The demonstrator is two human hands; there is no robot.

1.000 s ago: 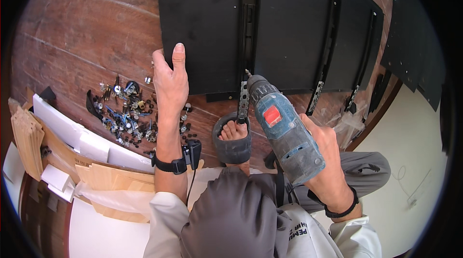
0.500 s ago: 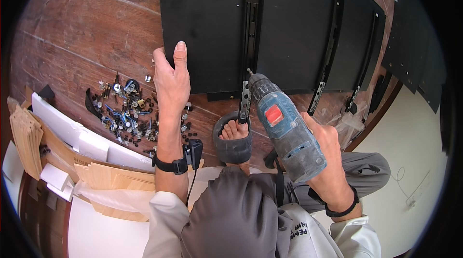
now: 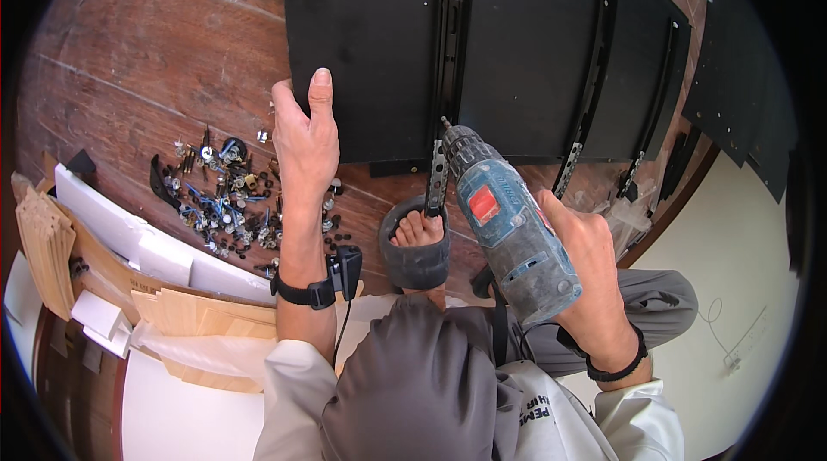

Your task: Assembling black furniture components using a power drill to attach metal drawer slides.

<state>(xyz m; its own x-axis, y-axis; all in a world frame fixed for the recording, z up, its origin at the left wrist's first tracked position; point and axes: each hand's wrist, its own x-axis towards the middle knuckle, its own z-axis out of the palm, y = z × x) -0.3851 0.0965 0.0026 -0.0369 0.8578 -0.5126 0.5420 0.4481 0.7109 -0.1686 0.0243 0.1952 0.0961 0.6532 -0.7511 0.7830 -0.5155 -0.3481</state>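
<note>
In my right hand [image 3: 590, 246] is a blue and grey power drill [image 3: 512, 220] with a red patch, its bit pointing up and away from me. The bit's tip is over the near part of a black metal drawer slide [image 3: 449, 56] lying across a large black panel [image 3: 370, 47]. Whether the tip touches a screw there, I cannot tell. My left hand [image 3: 307, 133] grips the panel's left edge, the thumb on top and the other fingers mostly hidden at the side. A perforated silver section [image 3: 437, 177] of the slide sticks out past the panel's near edge, above my sandalled foot [image 3: 417, 241].
Loose screws and fittings [image 3: 228, 194] lie heaped on the wooden floor [image 3: 155, 47] left of my left forearm. Two more slides [image 3: 590, 73] [image 3: 659, 90] cross the panel to the right. White foam strips [image 3: 164, 246] and thin wood pieces [image 3: 207, 314] are at lower left; more black panels [image 3: 732, 73] at right.
The drill and my right hand have shifted very slightly left and away from me. My left hand stays at the panel's edge.
</note>
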